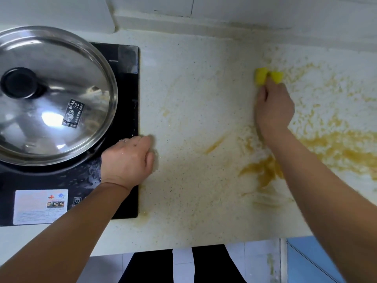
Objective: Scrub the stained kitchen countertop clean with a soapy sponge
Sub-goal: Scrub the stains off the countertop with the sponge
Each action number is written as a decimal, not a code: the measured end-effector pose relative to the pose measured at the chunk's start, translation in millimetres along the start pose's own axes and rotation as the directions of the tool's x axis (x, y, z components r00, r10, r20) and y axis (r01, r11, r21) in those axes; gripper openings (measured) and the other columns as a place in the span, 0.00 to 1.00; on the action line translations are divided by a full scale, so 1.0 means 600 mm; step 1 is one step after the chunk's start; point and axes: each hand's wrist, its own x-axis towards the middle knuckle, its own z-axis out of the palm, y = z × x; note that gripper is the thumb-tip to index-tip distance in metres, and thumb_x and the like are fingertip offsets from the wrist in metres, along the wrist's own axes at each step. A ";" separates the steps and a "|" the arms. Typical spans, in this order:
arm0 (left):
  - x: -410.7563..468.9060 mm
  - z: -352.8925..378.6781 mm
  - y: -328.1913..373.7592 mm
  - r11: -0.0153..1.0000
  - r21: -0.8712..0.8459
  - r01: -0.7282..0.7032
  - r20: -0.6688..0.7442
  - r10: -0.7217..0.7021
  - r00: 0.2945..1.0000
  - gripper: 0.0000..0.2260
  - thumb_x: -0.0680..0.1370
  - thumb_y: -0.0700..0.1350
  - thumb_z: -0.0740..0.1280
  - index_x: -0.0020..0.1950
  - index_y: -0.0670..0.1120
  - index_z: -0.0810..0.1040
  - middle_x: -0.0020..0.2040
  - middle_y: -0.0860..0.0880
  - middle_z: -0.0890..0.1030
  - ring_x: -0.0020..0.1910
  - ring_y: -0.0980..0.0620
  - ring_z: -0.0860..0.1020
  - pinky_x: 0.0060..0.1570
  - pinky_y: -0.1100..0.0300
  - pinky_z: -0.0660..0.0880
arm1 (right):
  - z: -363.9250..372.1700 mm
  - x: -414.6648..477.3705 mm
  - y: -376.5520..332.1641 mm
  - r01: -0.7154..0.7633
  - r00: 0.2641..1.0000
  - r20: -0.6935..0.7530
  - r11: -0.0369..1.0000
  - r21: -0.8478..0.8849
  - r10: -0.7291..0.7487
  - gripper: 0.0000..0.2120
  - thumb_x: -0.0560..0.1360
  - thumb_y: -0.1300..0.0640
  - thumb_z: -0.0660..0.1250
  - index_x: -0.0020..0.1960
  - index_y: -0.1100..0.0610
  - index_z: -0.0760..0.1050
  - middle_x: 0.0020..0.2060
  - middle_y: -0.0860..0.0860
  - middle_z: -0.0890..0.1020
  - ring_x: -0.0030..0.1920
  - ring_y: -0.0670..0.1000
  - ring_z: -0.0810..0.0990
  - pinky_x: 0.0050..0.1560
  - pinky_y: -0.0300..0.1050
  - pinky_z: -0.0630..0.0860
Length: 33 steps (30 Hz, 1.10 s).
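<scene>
A pale speckled countertop (195,103) fills the middle, smeared with yellow-brown stains (336,148) that are thickest at the right and near the front edge. My right hand (273,111) presses a yellow sponge (268,75) onto the counter toward the back; the sponge pokes out beyond my fingertips. Curled with its fingers tucked, my left hand (128,160) rests on the counter against the cooktop's right edge and holds nothing that I can see.
A black induction cooktop (126,78) sits at the left under a pot with a large steel lid (51,94). The backsplash wall (224,15) runs along the back. The counter's front edge (204,245) is near my body.
</scene>
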 end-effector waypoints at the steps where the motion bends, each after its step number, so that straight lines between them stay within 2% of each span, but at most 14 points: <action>1: 0.000 0.000 0.001 1.000 -0.002 0.005 0.000 -0.005 1.000 0.04 0.73 0.43 0.61 0.42 0.48 0.76 0.33 0.49 0.75 0.27 0.44 0.73 0.30 0.64 0.54 | 0.000 -0.004 -0.006 -0.130 0.991 -0.033 0.991 0.044 0.131 0.17 0.82 0.50 0.52 0.63 0.55 0.73 0.49 0.59 0.77 0.44 0.62 0.78 0.37 0.48 0.65; 4: 0.001 -0.001 0.001 1.000 -0.013 0.008 -0.018 -0.008 1.000 0.05 0.74 0.44 0.60 0.41 0.48 0.75 0.32 0.50 0.74 0.27 0.45 0.72 0.30 0.64 0.54 | 0.009 -0.072 -0.058 -0.195 0.980 -0.020 0.975 0.109 0.198 0.14 0.81 0.53 0.55 0.60 0.54 0.75 0.48 0.56 0.79 0.44 0.59 0.79 0.36 0.48 0.68; 6: 0.001 -0.002 0.002 1.000 -0.016 0.002 -0.022 -0.003 1.000 0.04 0.74 0.43 0.60 0.41 0.48 0.74 0.32 0.50 0.73 0.27 0.45 0.72 0.30 0.64 0.54 | 0.011 -0.147 -0.107 0.077 0.989 0.111 0.977 0.200 -0.100 0.17 0.79 0.57 0.62 0.67 0.51 0.75 0.50 0.56 0.80 0.43 0.58 0.80 0.37 0.49 0.76; 8: 0.001 -0.003 0.001 1.000 -0.003 0.005 -0.013 -0.005 1.000 0.04 0.73 0.43 0.60 0.40 0.48 0.74 0.32 0.49 0.74 0.27 0.44 0.72 0.30 0.64 0.53 | 0.003 -0.209 -0.143 0.481 0.839 0.137 0.835 0.267 -0.527 0.22 0.73 0.60 0.71 0.66 0.50 0.78 0.45 0.55 0.80 0.38 0.57 0.78 0.32 0.47 0.77; 10: 0.001 -0.003 0.002 1.000 0.013 0.016 0.005 -0.016 1.000 0.04 0.73 0.44 0.61 0.39 0.48 0.73 0.33 0.49 0.75 0.28 0.43 0.73 0.30 0.63 0.53 | -0.011 -0.206 -0.144 0.698 0.631 0.179 0.653 0.295 -0.755 0.14 0.74 0.57 0.71 0.59 0.47 0.81 0.40 0.51 0.78 0.36 0.53 0.76 0.32 0.44 0.73; 12: 0.001 -0.001 0.003 0.999 0.026 0.025 0.010 -0.025 1.000 0.03 0.72 0.43 0.62 0.39 0.48 0.74 0.33 0.49 0.75 0.29 0.43 0.73 0.30 0.63 0.53 | -0.016 -0.145 -0.133 0.604 0.702 0.270 0.752 0.265 -0.659 0.06 0.80 0.47 0.63 0.48 0.40 0.78 0.37 0.45 0.75 0.34 0.46 0.73 0.36 0.44 0.71; 16: -0.001 0.000 0.003 0.999 0.019 0.028 -0.006 -0.027 1.000 0.02 0.72 0.43 0.63 0.39 0.48 0.73 0.32 0.49 0.74 0.28 0.44 0.72 0.30 0.64 0.54 | 0.005 -0.003 -0.067 0.183 0.983 0.007 0.981 0.061 -0.184 0.16 0.82 0.51 0.55 0.67 0.47 0.73 0.50 0.53 0.79 0.45 0.58 0.80 0.40 0.50 0.74; 19: -0.001 0.000 0.001 0.999 0.010 0.034 -0.012 -0.034 0.999 0.02 0.72 0.42 0.64 0.39 0.48 0.73 0.33 0.49 0.74 0.29 0.44 0.73 0.30 0.63 0.55 | 0.013 0.008 -0.060 -0.200 0.978 -0.025 0.970 0.139 0.206 0.16 0.82 0.50 0.52 0.63 0.50 0.74 0.48 0.53 0.79 0.46 0.56 0.79 0.39 0.48 0.69; 22: -0.001 -0.001 0.005 0.999 -0.008 0.038 -0.013 -0.038 0.999 0.03 0.72 0.42 0.65 0.39 0.48 0.72 0.32 0.49 0.74 0.28 0.43 0.73 0.30 0.63 0.55 | 0.014 -0.062 -0.103 -0.327 0.942 -0.003 0.917 0.230 0.336 0.12 0.82 0.52 0.54 0.59 0.49 0.74 0.45 0.50 0.78 0.41 0.50 0.77 0.37 0.47 0.72; 24: 0.000 -0.001 0.004 0.999 -0.015 0.030 -0.017 -0.030 0.999 0.03 0.72 0.42 0.65 0.39 0.48 0.72 0.32 0.49 0.74 0.28 0.44 0.73 0.31 0.63 0.54 | 0.014 -0.142 -0.155 -0.133 0.991 0.033 0.946 0.295 0.129 0.15 0.82 0.55 0.58 0.67 0.47 0.73 0.47 0.51 0.77 0.39 0.50 0.75 0.36 0.46 0.72; 26: 0.000 0.000 0.002 1.000 -0.012 0.027 -0.009 -0.027 1.000 0.02 0.72 0.43 0.64 0.40 0.48 0.72 0.33 0.49 0.74 0.29 0.43 0.73 0.31 0.63 0.54 | 0.008 -0.215 -0.191 0.208 0.962 0.096 0.916 0.343 -0.255 0.20 0.79 0.57 0.63 0.70 0.48 0.74 0.44 0.54 0.77 0.37 0.53 0.75 0.33 0.47 0.74; 29: -0.001 0.001 0.001 1.000 -0.004 0.013 -0.001 -0.013 1.000 0.02 0.72 0.44 0.62 0.40 0.48 0.72 0.34 0.48 0.75 0.29 0.42 0.74 0.31 0.62 0.54 | -0.002 -0.258 -0.158 0.628 0.695 0.126 0.683 0.373 -0.708 0.18 0.75 0.58 0.69 0.65 0.49 0.79 0.40 0.51 0.76 0.35 0.53 0.73 0.29 0.43 0.71; 31: -0.002 0.003 -0.001 1.000 -0.004 0.007 -0.002 -0.007 1.000 0.02 0.73 0.44 0.62 0.41 0.48 0.72 0.34 0.48 0.75 0.29 0.43 0.73 0.30 0.62 0.55 | -0.012 -0.222 -0.113 0.721 0.586 0.178 0.609 0.331 -0.791 0.11 0.78 0.53 0.69 0.60 0.45 0.79 0.38 0.48 0.75 0.35 0.49 0.71 0.31 0.40 0.64; 33: -0.002 0.005 -0.002 1.000 -0.007 0.010 -0.004 -0.010 1.000 0.03 0.74 0.44 0.61 0.41 0.48 0.73 0.33 0.49 0.74 0.29 0.44 0.72 0.30 0.62 0.56 | -0.012 -0.149 -0.059 0.696 0.633 0.247 0.679 0.233 -0.734 0.07 0.81 0.42 0.62 0.50 0.41 0.77 0.38 0.45 0.75 0.37 0.49 0.73 0.36 0.42 0.68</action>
